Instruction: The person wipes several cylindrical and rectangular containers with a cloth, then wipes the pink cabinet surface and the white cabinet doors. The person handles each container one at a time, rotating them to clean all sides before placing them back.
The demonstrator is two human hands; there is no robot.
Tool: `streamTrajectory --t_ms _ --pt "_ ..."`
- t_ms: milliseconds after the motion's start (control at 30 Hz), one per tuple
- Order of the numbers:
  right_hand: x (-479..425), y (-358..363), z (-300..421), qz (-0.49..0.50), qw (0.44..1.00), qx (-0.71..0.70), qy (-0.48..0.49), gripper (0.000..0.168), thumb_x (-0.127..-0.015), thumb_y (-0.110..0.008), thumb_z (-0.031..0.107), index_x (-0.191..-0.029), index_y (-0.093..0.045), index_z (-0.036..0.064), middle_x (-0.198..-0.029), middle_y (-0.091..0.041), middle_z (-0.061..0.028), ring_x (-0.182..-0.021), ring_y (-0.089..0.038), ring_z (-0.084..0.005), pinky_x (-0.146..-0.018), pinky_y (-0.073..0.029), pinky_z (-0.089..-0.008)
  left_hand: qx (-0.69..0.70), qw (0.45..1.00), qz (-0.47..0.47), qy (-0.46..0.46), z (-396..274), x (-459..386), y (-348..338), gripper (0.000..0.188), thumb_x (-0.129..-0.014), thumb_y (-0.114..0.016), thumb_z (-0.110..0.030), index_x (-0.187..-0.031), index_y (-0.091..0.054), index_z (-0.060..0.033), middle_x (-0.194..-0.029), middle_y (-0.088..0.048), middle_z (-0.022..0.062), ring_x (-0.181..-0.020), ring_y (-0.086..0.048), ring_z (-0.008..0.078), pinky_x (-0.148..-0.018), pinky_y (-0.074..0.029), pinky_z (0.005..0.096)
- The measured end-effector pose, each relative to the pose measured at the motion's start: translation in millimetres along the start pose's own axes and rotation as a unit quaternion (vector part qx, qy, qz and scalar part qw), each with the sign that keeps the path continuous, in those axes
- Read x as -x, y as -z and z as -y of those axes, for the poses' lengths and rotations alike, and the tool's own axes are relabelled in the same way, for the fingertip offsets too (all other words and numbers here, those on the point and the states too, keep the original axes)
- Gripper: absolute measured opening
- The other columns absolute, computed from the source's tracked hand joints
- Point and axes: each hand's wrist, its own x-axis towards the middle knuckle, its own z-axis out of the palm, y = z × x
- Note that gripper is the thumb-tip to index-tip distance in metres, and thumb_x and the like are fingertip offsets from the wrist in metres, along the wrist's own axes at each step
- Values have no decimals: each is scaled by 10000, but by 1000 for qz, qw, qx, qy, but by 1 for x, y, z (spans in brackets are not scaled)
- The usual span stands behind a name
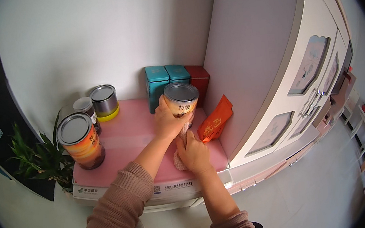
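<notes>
My left hand grips a round tin with an orange printed side and a grey lid, above the pink-covered cabinet top. Below the tin, my right hand is closed around a bunched pinkish cloth, part of which reaches up to the tin's lower side; my fingers hide some of it. Just behind the tin stand two teal tins and a dark red tin. An orange packet with gold writing leans at the right, near the cabinet side.
A second orange-printed tin stands at the left front. Behind it are a clear-lidded jar and a silver tin with a yellow base. A leafy plant grows beside the left edge. A tall white cabinet bounds the right side.
</notes>
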Motion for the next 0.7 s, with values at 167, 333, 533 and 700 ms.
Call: streamTrajectory --t_ms 167,333,533,700 --pt "1 -4 -4 -10 1000 -12 1 288 -843 -499 313 -867 -486 25 -771 -617 -252 -711 -593 -438 -659 -463 -516 7 1000 15 25 -11 -2 -19 1045 -590 -804 -398 -1343 -198 0 -1248 -386 253 -1167 -382 392 -980 -342 428" --pt "2 -2 -7 -14 1000 -16 -14 278 -852 -484 299 -865 -485 21 -760 -614 -256 -714 -591 -442 -663 -460 -521 -6 999 32 40 -21 -2 -29 1031 -598 -798 -392 -1335 -195 2 -1248 -377 255 -1157 -384 402 -977 -348 423" --pt "1 -2 -8 3 999 -15 -52 292 -858 -477 309 -890 -491 19 -774 -611 -270 -722 -587 -451 -676 -456 -527 -1 999 47 26 -22 -7 -38 1004 -598 -800 -389 -1312 -232 30 -1235 -409 255 -1160 -403 376 -970 -360 400" --pt "0 -2 -9 2 998 -32 -57 314 -862 -476 328 -910 -499 18 -786 -612 -271 -727 -582 -459 -677 -453 -530 -5 998 63 16 -22 -9 -42 1053 -598 -794 -407 -1332 -180 32 -1236 -386 277 -1147 -403 404 -967 -366 418"
